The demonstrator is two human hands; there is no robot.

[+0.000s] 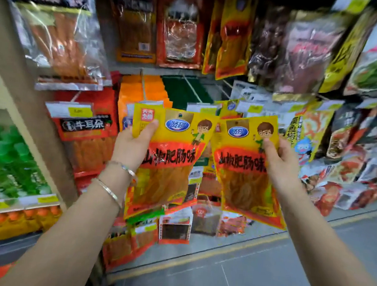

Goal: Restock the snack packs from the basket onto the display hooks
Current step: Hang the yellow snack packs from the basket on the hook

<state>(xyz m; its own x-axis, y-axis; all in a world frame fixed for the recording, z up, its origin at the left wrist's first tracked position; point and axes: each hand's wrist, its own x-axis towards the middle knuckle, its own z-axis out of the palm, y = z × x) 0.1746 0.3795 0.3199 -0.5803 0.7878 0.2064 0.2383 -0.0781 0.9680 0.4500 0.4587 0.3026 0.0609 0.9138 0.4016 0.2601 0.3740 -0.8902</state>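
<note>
I hold two matching yellow-and-orange snack packs upright in front of the display. My left hand [133,146] grips the left snack pack [169,164] by its upper left edge, thumb across the front. My right hand [278,164] grips the right snack pack [243,169] by its upper right edge, thumb on the front. Both packs hang side by side, almost touching, just below a row of display hooks [194,90] with price tags. The basket is out of view.
Hanging snack packs fill the wall above, right and below. A red pack [85,118] hangs at left of my hands. A beige pillar [26,84] separates a shelf of green and orange bottles [4,158] at the far left. Grey floor lies below right.
</note>
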